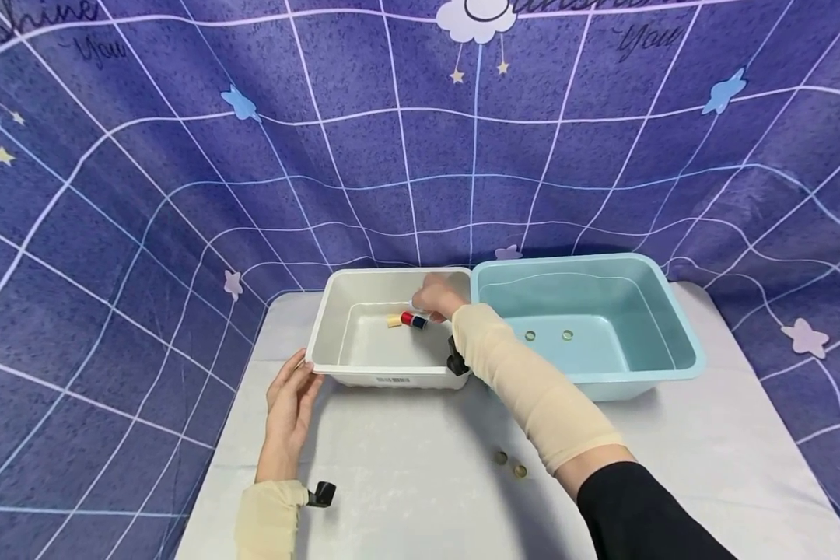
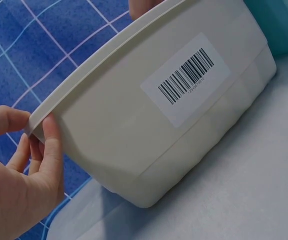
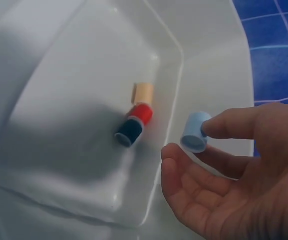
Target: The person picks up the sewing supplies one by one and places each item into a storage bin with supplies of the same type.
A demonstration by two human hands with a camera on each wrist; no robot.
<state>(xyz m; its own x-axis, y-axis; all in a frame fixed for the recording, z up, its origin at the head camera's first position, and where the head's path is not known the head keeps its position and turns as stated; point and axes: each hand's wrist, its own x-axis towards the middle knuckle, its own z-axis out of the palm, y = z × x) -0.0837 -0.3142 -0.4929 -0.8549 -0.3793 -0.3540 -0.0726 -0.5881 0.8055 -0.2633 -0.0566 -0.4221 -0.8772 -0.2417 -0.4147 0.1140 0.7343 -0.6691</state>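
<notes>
My right hand (image 1: pixel 437 298) reaches into the white bin (image 1: pixel 385 370) near its right end. Between thumb and finger it pinches a light blue thread spool (image 3: pixel 194 131), held above the bin floor in the right wrist view. On that floor a red spool (image 3: pixel 141 113) and a dark blue spool (image 3: pixel 129 131) lie end to end, with a beige spool (image 3: pixel 144 93) beside the red one. At the bin's front left corner my left hand (image 1: pixel 292 404) pinches the rim, seen close up in the left wrist view.
A light teal bin (image 1: pixel 630 376) stands against the white bin's right side. Inside it lie two small ring-like pieces (image 1: pixel 568 335). Two similar brass-coloured pieces (image 1: pixel 519 470) are on the white tablecloth (image 1: pixel 392 467) in front. A purple patterned curtain (image 1: pixel 434 148) hangs behind.
</notes>
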